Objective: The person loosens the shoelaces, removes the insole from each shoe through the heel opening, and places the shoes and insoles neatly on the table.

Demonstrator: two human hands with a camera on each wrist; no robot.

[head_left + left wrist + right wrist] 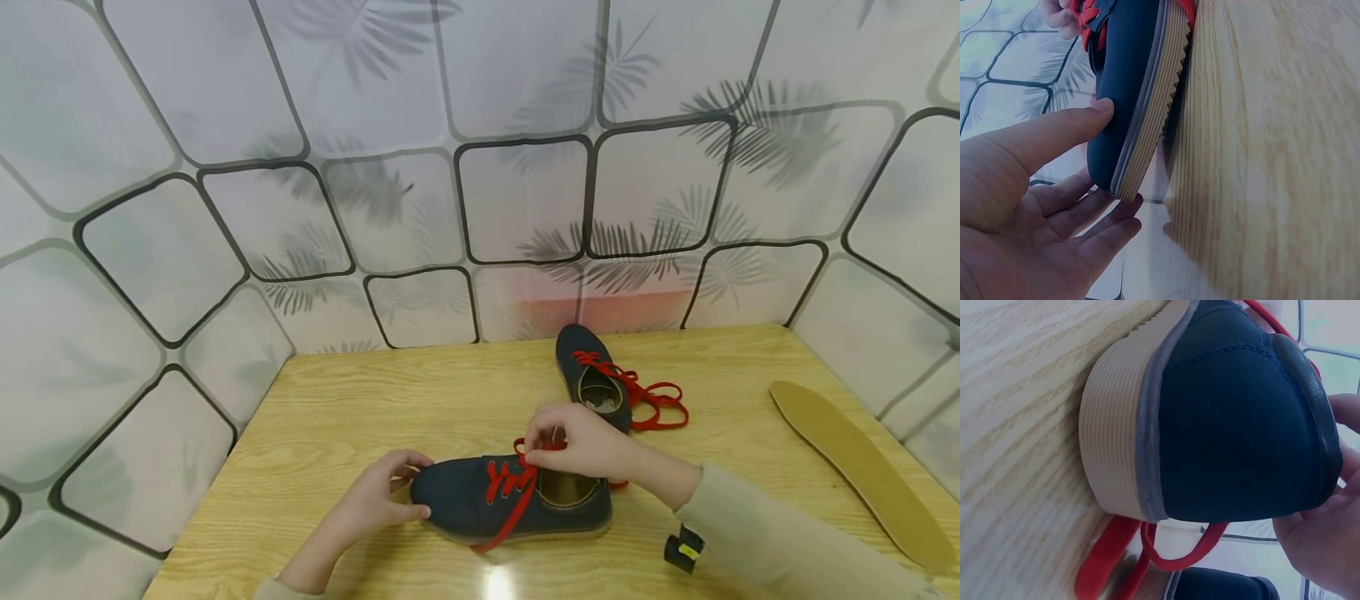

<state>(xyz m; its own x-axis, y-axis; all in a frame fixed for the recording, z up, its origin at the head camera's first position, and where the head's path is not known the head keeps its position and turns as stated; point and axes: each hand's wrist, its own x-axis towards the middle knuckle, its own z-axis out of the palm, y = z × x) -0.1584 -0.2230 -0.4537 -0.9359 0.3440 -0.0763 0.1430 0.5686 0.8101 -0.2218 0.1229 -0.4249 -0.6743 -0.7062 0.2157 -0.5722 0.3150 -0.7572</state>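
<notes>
A dark blue shoe (457, 500) with red laces lies on the table, its toe pointing left. My left hand (378, 498) holds the toe, the thumb (1102, 107) pressed on one side and the fingers around the tip. Over the shoe's opening, my right hand (581, 440) pinches the red shoelace (521, 446) near the top eyelets. One lace end hangs down the near side to the table. In the right wrist view the heel (1241, 437) hides most of my right fingers.
Behind stands a second dark blue shoe (577, 340), its loose red laces (663, 408) spread to the right. A tan insole (855, 467) lies at the table's right. A small black object with a yellow mark (684, 550) shows beside my right sleeve. Patterned curtain surrounds the wooden table (360, 400).
</notes>
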